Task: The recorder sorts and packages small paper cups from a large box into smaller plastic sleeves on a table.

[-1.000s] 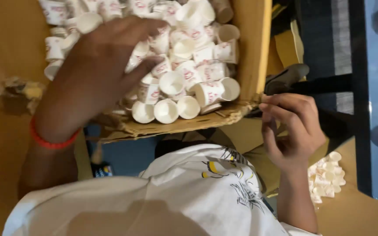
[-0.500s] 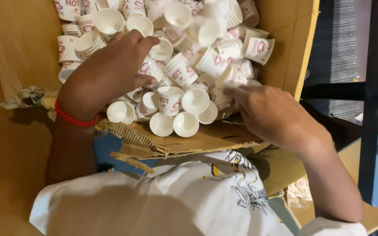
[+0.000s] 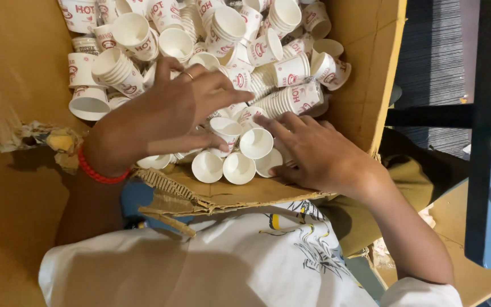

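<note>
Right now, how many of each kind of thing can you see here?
Hands: 2, left hand and right hand
Cardboard box: 1
Red wristband: 1
Ring: 1
Paper cups: heaped and nested, too many to count
Total, cups aside: 5

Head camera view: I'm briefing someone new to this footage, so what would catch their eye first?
A big cardboard box heaped with small white paper cups with red print fills the upper frame. Both hands are in the pile: the left hand, with a red wristband, lies over cups mid-box, and the right hand rests on cups near the torn front edge.
</note>
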